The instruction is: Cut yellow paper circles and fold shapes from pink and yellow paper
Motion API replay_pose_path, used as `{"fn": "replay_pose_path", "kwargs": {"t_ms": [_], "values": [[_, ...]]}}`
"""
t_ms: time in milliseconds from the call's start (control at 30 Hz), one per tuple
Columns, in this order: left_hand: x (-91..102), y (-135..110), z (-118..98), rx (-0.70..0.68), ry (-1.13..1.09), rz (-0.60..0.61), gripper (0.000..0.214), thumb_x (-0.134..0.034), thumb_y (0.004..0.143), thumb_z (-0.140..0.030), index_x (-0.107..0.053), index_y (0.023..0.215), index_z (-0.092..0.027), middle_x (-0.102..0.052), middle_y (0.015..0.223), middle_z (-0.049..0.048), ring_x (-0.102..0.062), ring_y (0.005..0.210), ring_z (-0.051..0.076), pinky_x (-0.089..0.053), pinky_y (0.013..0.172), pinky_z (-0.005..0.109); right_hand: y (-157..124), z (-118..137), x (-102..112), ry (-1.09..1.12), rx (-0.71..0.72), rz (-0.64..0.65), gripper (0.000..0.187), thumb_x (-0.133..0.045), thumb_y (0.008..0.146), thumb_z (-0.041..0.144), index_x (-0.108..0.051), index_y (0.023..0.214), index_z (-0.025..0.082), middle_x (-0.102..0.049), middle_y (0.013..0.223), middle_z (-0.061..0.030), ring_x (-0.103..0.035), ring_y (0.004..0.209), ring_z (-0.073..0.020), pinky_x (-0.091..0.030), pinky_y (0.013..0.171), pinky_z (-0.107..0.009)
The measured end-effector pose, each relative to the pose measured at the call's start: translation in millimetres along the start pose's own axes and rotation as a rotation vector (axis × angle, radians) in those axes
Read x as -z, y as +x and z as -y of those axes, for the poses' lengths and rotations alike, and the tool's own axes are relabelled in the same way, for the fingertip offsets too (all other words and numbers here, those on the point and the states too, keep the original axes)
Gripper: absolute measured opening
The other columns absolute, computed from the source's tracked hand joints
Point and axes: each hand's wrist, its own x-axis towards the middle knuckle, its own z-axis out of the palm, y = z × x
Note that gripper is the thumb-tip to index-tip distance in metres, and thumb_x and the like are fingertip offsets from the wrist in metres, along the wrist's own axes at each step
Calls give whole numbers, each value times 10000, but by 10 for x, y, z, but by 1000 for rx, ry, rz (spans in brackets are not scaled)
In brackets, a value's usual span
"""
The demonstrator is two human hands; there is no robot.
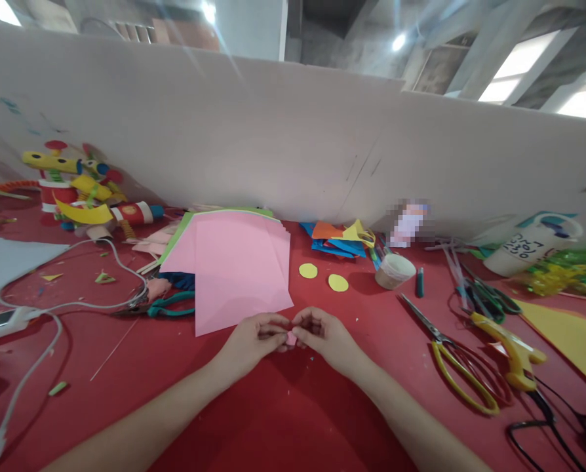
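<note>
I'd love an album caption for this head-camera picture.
Left hand and right hand pinch a small pink piece over a red table, with pink sheets and yellow discs beyond.

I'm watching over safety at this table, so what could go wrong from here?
The small pink piece is pinched between the left hand and the right hand, so it might slip and drop.

The two yellow circles appear to lie loose beyond the right hand, which could nudge them.

The glue gun lies close beside the scissors; reaching for one might knock the other.
</note>
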Motion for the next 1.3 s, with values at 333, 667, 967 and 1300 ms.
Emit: {"fn": "replay_pose_path", "kwargs": {"t_ms": [333,667,967,1300], "values": [[-26,-28,-24,-11,7,-56,286,-703,636,-325,-623,849,-151,-706,760,41,-669,725,190,-517,747,331,-27,37,-14,-171,-9,-26,138,-611,711,306,-562,699,177,-574,654,10,-513,574,-113,-402,541,-230],[-47,-52,4,-24,65,-49,264,-683,653,-333,-632,836,-149,-706,799,44,-662,735,179,-523,760,332,-45,7,-64,-266,6,-81,119,-603,706,279,-558,666,176,-569,615,17,-482,535,-95,-393,510,-214],[7,-51,-123,55,-214,69,307,-628,739,-417,-662,828,-125,-712,800,89,-667,780,199,-502,795,325,-3,18,-24,-51,33,-78,253,-622,716,423,-550,670,185,-530,591,31,-481,536,-98,-406,528,-229],[69,-32,-82,94,-226,125,230,-698,701,-323,-658,819,-130,-702,792,49,-670,745,161,-504,794,292,-30,26,-58,97,70,-46,207,-667,711,381,-604,724,184,-638,707,-1,-596,664,-134,-468,659,-273]]}}
